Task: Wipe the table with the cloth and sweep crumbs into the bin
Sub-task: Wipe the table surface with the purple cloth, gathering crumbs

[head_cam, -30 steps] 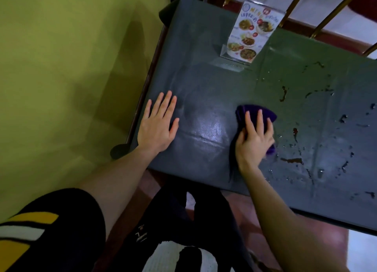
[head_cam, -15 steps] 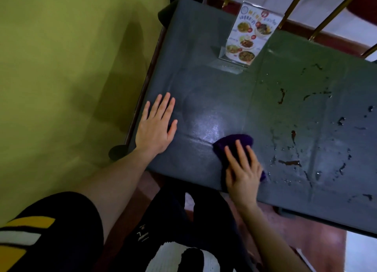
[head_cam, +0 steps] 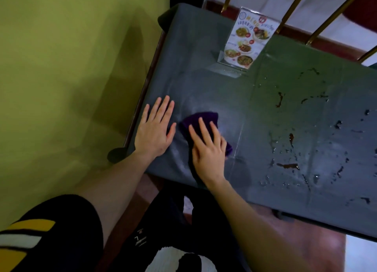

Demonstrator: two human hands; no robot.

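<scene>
A soft purple cloth [head_cam: 204, 118] lies on the table [head_cam: 285, 128], whose smooth dark covering shines wetly.

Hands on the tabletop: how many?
2. The left hand lies flat on the table near its left edge; the right hand presses the purple cloth just beside it.

Wiping the dark table [head_cam: 204, 92]

Mid-frame, the right hand [head_cam: 208, 147] presses a purple cloth [head_cam: 204, 118] flat; the left hand [head_cam: 155, 128] lies flat just beside it; dark spills [head_cam: 289, 165] at right.
</scene>
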